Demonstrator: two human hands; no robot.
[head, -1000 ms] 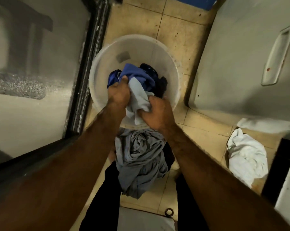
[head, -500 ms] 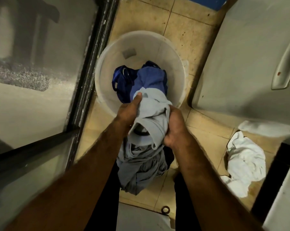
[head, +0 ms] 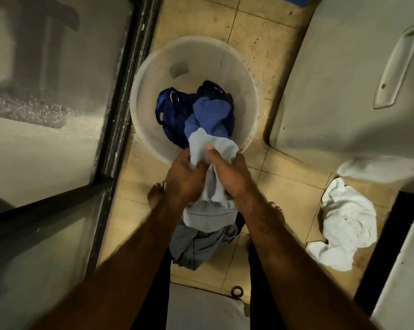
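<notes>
A round white plastic bucket (head: 246,91) stands on the tiled floor and holds dark blue clothes (head: 172,115). A light grey and blue garment (head: 208,120) stretches from inside the bucket over its near rim. My left hand (head: 182,179) and my right hand (head: 229,177) both grip the pale grey part of it, close together, just in front of the rim. Below my hands the garment hangs down in grey folds (head: 201,241) between my legs.
A glass door with a dark metal frame (head: 120,110) runs along the left. A grey appliance with a recessed handle (head: 396,67) stands on the right. A crumpled white cloth (head: 344,222) lies on the floor at right. My bare feet stand by the bucket.
Both hands have pulled back from inside the bucket to its near rim, drawing more of the grey garment out. They now sit closer together.
</notes>
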